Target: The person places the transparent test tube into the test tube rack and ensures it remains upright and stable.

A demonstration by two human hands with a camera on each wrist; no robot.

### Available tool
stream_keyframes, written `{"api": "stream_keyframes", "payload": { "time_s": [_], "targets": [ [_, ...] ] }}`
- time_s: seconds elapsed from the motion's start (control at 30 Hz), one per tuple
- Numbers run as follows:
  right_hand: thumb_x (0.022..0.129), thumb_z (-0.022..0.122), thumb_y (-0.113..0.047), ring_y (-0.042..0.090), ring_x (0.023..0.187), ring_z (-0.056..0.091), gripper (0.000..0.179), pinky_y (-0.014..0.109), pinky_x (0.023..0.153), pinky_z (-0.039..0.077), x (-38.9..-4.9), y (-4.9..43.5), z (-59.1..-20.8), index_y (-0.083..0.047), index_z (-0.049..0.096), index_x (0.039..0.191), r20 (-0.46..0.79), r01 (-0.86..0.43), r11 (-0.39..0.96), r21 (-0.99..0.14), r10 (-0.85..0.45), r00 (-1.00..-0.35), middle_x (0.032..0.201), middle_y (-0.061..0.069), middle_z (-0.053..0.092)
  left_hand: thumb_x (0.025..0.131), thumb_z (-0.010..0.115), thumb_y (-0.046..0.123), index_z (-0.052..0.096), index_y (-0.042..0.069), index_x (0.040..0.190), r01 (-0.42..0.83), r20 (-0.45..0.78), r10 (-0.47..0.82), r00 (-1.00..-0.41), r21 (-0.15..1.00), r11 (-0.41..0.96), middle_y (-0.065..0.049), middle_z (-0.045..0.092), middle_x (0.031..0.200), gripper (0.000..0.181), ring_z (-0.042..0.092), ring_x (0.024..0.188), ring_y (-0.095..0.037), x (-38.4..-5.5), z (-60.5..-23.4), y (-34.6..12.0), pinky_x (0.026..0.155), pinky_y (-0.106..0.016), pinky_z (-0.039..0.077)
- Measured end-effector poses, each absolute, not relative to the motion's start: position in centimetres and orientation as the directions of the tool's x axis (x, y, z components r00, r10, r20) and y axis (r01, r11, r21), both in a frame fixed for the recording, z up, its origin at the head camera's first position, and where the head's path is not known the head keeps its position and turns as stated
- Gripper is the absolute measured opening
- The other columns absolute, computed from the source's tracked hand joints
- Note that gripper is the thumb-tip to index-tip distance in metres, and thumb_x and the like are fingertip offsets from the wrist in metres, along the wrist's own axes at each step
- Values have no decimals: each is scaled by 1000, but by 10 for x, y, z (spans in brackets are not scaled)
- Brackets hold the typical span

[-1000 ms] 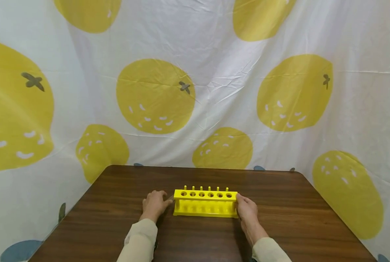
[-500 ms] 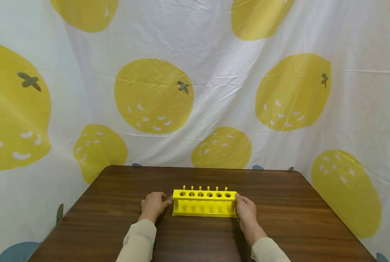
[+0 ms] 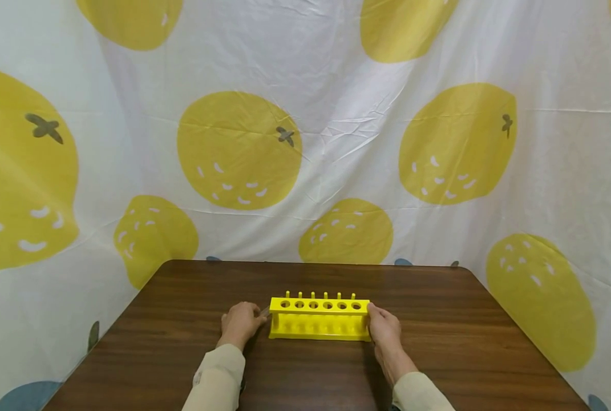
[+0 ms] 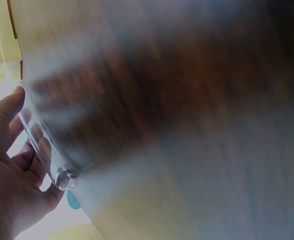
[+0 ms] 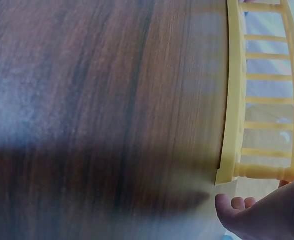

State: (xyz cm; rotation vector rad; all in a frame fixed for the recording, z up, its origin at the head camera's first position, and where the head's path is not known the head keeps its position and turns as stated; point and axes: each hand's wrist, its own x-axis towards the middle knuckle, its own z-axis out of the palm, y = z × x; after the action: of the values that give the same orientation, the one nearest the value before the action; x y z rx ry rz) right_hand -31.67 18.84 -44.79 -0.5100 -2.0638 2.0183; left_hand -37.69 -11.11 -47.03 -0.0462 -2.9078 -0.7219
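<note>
Your rack [image 3: 319,312] stands upright on the table [image 3: 315,374], just below and right of the middle of the head view, its row of holes facing up and its pegs [image 3: 312,295] along the far edge. Standing lengthwise across the frame, it puts one end beside each of your hands, which looks like the reason for this placing. Your right hand [image 3: 385,330] grips the right end, most likely to steady the rack. Your left hand [image 3: 241,323], off the rack's left end, holds a clear tube [image 4: 45,148] slantwise, probably to leave its length visible and its near end free. As for the fingers, those of your left hand are bent round the tube: in the left wrist view the thumb lies at its upper left end while the others curve behind the glassy wall, so the gap between them is about the tube's own thickness. Whether the tube touches the rack you cannot tell. On your right hand the digits close on the rack's end near the top corner; at lower right in the right wrist view, several curled fingertips sit just apart from the base. How firmly they press does not show.
</note>
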Motion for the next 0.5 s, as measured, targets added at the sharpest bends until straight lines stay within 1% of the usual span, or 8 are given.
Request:
{"api": "stream_keyframes", "payload": {
  "time_s": [0.2,0.4,0.5],
  "targets": [
    [104,48,-31,45,132,36,58,54,110,31,-317,187,-448,16,45,138,-81,87,-3,-996,389,-918,144,35,39,89,75,27,75,10,106,65,144,-1,-990,457,887,-8,71,105,24,63,95,-29,-376,-470,-110,83,-52,42],
    [104,48,-30,43,131,37,58,54,109,33,-318,188,-449,16,45,138,-84,85,-15,-996,392,-916,143,35,40,90,75,25,75,12,98,72,149,3,-989,456,887,-4,70,94,16,62,85,-25,-378,-472,-111,79,-51,42],
    [104,48,-31,44,132,36,59,54,109,32,-318,188,-450,16,44,139,-89,88,-21,-996,388,-917,144,34,39,90,75,25,75,12,97,76,148,9,-989,454,888,-4,69,92,15,61,83,-24,-378,-471,-112,78,-51,42]
  ]
}}
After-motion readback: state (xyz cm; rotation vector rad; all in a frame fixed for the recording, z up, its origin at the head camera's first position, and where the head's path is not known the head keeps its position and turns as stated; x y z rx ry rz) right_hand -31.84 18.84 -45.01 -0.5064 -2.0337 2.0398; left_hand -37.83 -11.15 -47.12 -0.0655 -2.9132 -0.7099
